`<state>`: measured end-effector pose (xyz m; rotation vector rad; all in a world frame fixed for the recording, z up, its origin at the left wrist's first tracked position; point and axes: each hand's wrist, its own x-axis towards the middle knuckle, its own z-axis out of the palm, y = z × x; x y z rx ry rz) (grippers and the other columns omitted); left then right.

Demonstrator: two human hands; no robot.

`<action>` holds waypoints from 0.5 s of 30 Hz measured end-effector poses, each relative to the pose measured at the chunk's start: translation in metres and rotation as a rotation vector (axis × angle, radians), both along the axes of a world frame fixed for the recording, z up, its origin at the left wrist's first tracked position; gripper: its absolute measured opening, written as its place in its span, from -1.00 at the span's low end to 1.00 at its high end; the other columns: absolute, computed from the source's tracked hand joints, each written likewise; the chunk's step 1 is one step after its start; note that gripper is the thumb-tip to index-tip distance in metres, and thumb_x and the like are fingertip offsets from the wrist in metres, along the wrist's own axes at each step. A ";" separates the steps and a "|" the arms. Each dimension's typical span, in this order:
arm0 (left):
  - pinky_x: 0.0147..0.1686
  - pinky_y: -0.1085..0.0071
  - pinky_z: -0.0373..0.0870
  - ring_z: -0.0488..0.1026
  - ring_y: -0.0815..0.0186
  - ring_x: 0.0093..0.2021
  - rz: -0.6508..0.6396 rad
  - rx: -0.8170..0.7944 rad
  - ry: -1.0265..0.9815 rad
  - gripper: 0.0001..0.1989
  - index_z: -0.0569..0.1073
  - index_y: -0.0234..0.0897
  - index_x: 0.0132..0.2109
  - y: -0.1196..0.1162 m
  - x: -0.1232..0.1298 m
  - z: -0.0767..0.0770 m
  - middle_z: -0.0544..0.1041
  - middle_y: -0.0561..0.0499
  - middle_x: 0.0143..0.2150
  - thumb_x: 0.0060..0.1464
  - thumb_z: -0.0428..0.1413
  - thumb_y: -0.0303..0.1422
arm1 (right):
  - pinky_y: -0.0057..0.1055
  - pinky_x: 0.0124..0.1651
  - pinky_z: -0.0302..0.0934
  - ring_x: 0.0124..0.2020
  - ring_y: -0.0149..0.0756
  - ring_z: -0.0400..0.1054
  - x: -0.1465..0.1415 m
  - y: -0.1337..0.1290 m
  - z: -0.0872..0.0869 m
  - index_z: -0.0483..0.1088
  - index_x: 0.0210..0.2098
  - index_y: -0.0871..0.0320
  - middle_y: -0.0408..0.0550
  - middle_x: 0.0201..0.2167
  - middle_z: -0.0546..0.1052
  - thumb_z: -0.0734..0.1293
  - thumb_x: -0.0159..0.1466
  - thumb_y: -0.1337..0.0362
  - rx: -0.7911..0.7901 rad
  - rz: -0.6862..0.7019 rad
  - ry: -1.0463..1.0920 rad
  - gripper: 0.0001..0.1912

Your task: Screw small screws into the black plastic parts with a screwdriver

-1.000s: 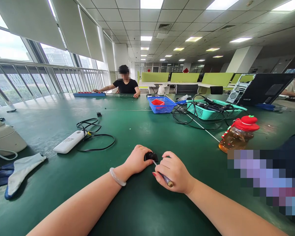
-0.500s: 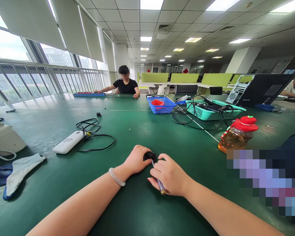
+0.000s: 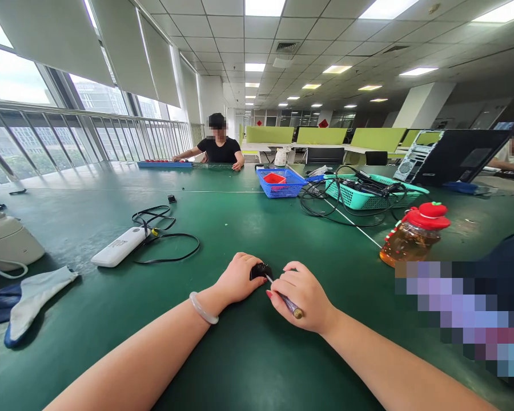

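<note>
On the green table, my left hand (image 3: pixel 241 278) is closed on a small black part (image 3: pixel 261 270), which it holds against the tabletop; its exact kind is too small to tell. My right hand (image 3: pixel 306 299) grips a screwdriver (image 3: pixel 292 307) by its purple, see-through handle. The thin metal shaft points up and to the left, and its tip meets the near right side of the black part. My left fingers cover much of the part's left side.
A white power bank (image 3: pixel 120 246) with a black cable lies left. Farther left are a work glove (image 3: pixel 36 302) and a beige device (image 3: pixel 8 240). A blue basket (image 3: pixel 280 188), a teal basket (image 3: pixel 364 198) and a red-lidded bottle (image 3: pixel 415 234) stand right. A person (image 3: pixel 220 149) sits across.
My right hand has shifted slightly right, and the screwdriver handle has swung right, so the shaft slants more. My left hand stays put. Across the table, the person's blue tray has slid right.
</note>
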<state>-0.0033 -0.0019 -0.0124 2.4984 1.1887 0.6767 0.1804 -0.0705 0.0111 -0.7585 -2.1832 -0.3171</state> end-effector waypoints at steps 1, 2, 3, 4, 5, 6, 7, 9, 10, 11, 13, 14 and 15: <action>0.09 0.18 0.29 0.33 0.12 0.04 0.000 0.000 0.002 -0.71 0.48 -0.26 -0.06 0.000 0.000 0.000 0.55 -0.04 -0.06 0.06 0.18 -0.28 | -0.33 -0.21 0.12 -0.58 -0.42 0.12 0.000 0.000 0.000 0.29 -0.51 0.13 -0.21 -0.64 0.35 0.19 0.28 0.37 -0.025 0.000 0.027 -0.77; 0.09 0.18 0.29 0.33 0.12 0.05 -0.001 -0.001 0.003 -0.71 0.48 -0.26 -0.07 0.000 0.000 0.000 0.55 -0.04 -0.06 0.06 0.18 -0.27 | -0.33 -0.22 0.12 -0.58 -0.42 0.13 0.001 0.001 0.000 0.29 -0.51 0.13 -0.20 -0.63 0.37 0.18 0.29 0.37 -0.051 -0.001 0.054 -0.77; 0.09 0.17 0.29 0.33 0.11 0.05 -0.002 0.000 0.003 -0.71 0.48 -0.25 -0.07 0.000 0.000 0.000 0.55 -0.04 -0.06 0.06 0.18 -0.27 | -0.34 -0.23 0.12 -0.57 -0.42 0.14 0.001 0.001 0.000 0.29 -0.50 0.13 -0.20 -0.63 0.38 0.18 0.29 0.37 -0.072 -0.001 0.080 -0.76; 0.09 0.17 0.29 0.33 0.11 0.05 -0.004 0.001 0.001 -0.72 0.48 -0.24 -0.07 0.001 0.000 0.000 0.55 -0.03 -0.06 0.06 0.18 -0.26 | -0.34 -0.24 0.12 -0.57 -0.41 0.14 0.002 0.001 0.000 0.29 -0.50 0.13 -0.19 -0.62 0.39 0.17 0.30 0.37 -0.087 -0.001 0.104 -0.76; 0.09 0.17 0.29 0.34 0.11 0.04 -0.006 0.002 -0.002 -0.72 0.48 -0.23 -0.08 0.001 0.000 -0.001 0.55 -0.03 -0.06 0.06 0.19 -0.25 | -0.34 -0.25 0.12 -0.57 -0.41 0.15 0.002 0.002 -0.001 0.28 -0.50 0.13 -0.19 -0.62 0.40 0.17 0.30 0.37 -0.096 0.000 0.124 -0.76; 0.08 0.17 0.29 0.34 0.11 0.04 -0.008 0.003 -0.005 -0.72 0.48 -0.22 -0.08 0.001 0.000 -0.001 0.55 -0.03 -0.06 0.06 0.19 -0.25 | -0.35 -0.25 0.12 -0.56 -0.41 0.16 0.003 0.002 -0.001 0.29 -0.49 0.13 -0.19 -0.61 0.40 0.16 0.31 0.37 -0.098 0.003 0.139 -0.76; 0.08 0.17 0.29 0.35 0.11 0.04 -0.010 0.002 -0.007 -0.72 0.48 -0.21 -0.08 0.001 0.000 -0.001 0.55 -0.02 -0.07 0.06 0.19 -0.25 | -0.35 -0.26 0.12 -0.56 -0.40 0.16 0.003 0.003 -0.001 0.29 -0.49 0.13 -0.19 -0.61 0.41 0.16 0.31 0.37 -0.095 0.007 0.150 -0.76; 0.08 0.16 0.30 0.34 0.11 0.04 -0.010 0.000 -0.008 -0.72 0.48 -0.21 -0.08 0.001 -0.001 -0.002 0.54 -0.03 -0.06 0.05 0.19 -0.26 | -0.35 -0.26 0.12 -0.56 -0.40 0.16 0.004 0.004 -0.002 0.28 -0.49 0.13 -0.20 -0.62 0.39 0.16 0.31 0.37 -0.081 0.017 0.147 -0.76; 0.08 0.16 0.30 0.34 0.10 0.05 -0.008 0.000 -0.007 -0.72 0.47 -0.22 -0.07 0.001 -0.001 -0.002 0.54 -0.03 -0.06 0.05 0.19 -0.26 | -0.35 -0.26 0.12 -0.56 -0.40 0.15 0.004 0.004 -0.002 0.28 -0.49 0.13 -0.20 -0.62 0.37 0.17 0.31 0.37 -0.070 0.019 0.134 -0.76; 0.08 0.16 0.30 0.34 0.10 0.05 -0.006 0.001 -0.004 -0.72 0.47 -0.22 -0.07 0.002 -0.001 -0.003 0.54 -0.04 -0.06 0.05 0.19 -0.27 | -0.35 -0.25 0.11 -0.56 -0.40 0.14 0.004 0.004 -0.002 0.28 -0.49 0.12 -0.20 -0.63 0.36 0.17 0.31 0.37 -0.056 0.017 0.115 -0.76; 0.07 0.15 0.30 0.34 0.09 0.05 0.000 0.005 0.001 -0.72 0.47 -0.22 -0.08 0.002 -0.001 -0.003 0.54 -0.04 -0.05 0.04 0.19 -0.26 | -0.34 -0.24 0.11 -0.56 -0.40 0.13 0.004 0.003 -0.002 0.28 -0.50 0.12 -0.20 -0.63 0.33 0.16 0.31 0.37 -0.026 0.011 0.070 -0.76; 0.07 0.14 0.30 0.34 0.09 0.06 0.001 0.007 0.001 -0.72 0.47 -0.22 -0.08 0.002 -0.001 -0.004 0.54 -0.05 -0.05 0.04 0.19 -0.26 | -0.33 -0.24 0.11 -0.56 -0.40 0.13 0.004 0.003 -0.002 0.28 -0.50 0.12 -0.20 -0.63 0.32 0.17 0.31 0.36 -0.013 0.009 0.050 -0.76; 0.08 0.15 0.30 0.34 0.09 0.06 0.000 0.009 0.001 -0.72 0.47 -0.21 -0.08 0.002 -0.001 -0.004 0.54 -0.04 -0.05 0.04 0.19 -0.26 | -0.33 -0.23 0.11 -0.56 -0.40 0.12 0.003 0.003 -0.002 0.29 -0.50 0.12 -0.20 -0.63 0.32 0.17 0.30 0.36 -0.002 0.009 0.036 -0.76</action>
